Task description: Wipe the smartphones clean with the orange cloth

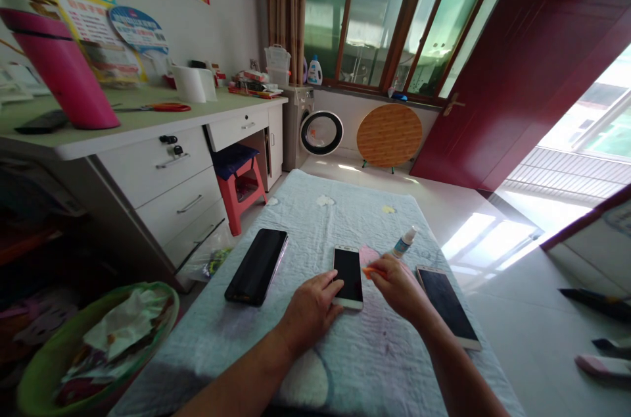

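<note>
A small white-framed phone [348, 274] lies face up in the middle of a table covered with a pale blue cloth [315, 220]. My left hand [311, 310] rests on the phone's lower left corner and steadies it. My right hand [397, 287] pinches a small orange cloth [369, 269] at the phone's right edge. A pink cloth [367, 253] lies just behind it. A small spray bottle [404, 243] with a blue label lies tilted beyond my right hand.
A large black phone [257, 265] lies to the left and a gold-framed phone [447, 305] to the right. A green basket of scraps [98, 351] stands at the lower left, beside a white desk with drawers [162, 167] and a red stool [241, 190].
</note>
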Motion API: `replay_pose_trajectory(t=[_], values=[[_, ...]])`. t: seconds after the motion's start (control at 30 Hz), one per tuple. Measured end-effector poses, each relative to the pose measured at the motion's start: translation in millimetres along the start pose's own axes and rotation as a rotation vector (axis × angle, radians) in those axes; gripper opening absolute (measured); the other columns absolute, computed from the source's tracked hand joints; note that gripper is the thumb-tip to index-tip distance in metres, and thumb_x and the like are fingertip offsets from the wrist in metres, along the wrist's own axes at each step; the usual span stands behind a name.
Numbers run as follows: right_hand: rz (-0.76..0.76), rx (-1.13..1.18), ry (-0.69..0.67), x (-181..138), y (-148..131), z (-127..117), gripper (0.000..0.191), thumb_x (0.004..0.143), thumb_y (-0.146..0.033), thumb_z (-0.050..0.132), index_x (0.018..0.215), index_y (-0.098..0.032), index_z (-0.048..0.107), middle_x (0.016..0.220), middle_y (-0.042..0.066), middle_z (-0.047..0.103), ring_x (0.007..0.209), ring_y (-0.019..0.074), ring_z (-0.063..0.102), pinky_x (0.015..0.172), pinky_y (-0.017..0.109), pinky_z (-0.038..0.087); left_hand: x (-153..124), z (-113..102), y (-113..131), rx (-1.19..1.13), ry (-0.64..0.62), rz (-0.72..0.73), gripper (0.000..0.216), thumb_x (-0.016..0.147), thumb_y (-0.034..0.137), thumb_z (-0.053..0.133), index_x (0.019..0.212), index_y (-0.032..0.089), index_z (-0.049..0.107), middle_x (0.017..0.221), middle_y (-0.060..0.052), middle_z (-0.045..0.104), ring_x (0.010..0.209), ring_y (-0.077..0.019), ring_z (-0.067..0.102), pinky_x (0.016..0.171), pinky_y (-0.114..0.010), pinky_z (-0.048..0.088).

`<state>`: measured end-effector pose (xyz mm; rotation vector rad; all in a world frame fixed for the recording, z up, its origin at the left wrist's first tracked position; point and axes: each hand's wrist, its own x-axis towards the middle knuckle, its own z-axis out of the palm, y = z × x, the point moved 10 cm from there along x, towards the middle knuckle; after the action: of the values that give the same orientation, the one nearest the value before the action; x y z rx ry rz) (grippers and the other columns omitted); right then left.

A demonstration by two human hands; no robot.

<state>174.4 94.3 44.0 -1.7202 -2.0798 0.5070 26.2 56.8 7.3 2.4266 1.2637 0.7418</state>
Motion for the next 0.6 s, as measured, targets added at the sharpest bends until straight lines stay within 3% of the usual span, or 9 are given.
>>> replay_pose_trajectory(t=[0.1, 0.23, 0.4, 0.6], values=[[0.035, -0.087, 0.094, 41.9, 10.8, -4.7, 0.027, 0.088, -0.027, 0.050, 0.089, -0.017, 0.075, 0.089, 0.007, 0.066, 0.088, 0.0177, 0.059, 0.082, 0.026, 0.039, 0.1, -3.4, 3.6, -0.022, 0.021, 0.018, 0.053, 0.077, 0.011, 0.071, 0.127, 0.019, 0.057, 0.133, -0.011, 0.059, 0.119, -0.0267, 0.058, 0.102, -0.042, 0.048], [0.101, -0.213, 0.031, 78.2, 29.0, 15.6, 0.027, 0.088, -0.023, 0.050, 0.096, -0.017, 0.075, 0.093, 0.009, 0.068, 0.091, 0.0179, 0.060, 0.082, 0.024, 0.040, 1.0, -3.6, 9.6, -0.002, -0.018, 0.059, 0.036, 0.079, 0.013, 0.071, 0.114, 0.019, 0.066, 0.130, -0.010, 0.061, 0.119, -0.0284, 0.057, 0.104, -0.044, 0.046], [0.083, -0.260, -0.055, 88.5, 34.5, 35.0, 0.026, 0.085, -0.022, 0.053, 0.091, -0.018, 0.077, 0.092, 0.010, 0.070, 0.089, 0.0184, 0.061, 0.078, 0.024, 0.040, 2.1, -2.4, 10.9, -0.002, -0.030, 0.083, 0.031, 0.082, 0.016, 0.070, 0.113, 0.019, 0.067, 0.126, -0.008, 0.064, 0.120, -0.0281, 0.056, 0.105, -0.044, 0.046], [0.049, -0.316, -0.126, 94.5, 23.9, 40.1, 0.029, 0.081, -0.013, 0.050, 0.090, -0.018, 0.077, 0.095, 0.010, 0.070, 0.091, 0.0185, 0.061, 0.079, 0.025, 0.039, 2.4, -1.4, 9.7, -0.016, -0.021, 0.094, 0.027, 0.084, 0.017, 0.069, 0.111, 0.019, 0.068, 0.124, -0.008, 0.065, 0.119, -0.0271, 0.057, 0.103, -0.042, 0.047]])
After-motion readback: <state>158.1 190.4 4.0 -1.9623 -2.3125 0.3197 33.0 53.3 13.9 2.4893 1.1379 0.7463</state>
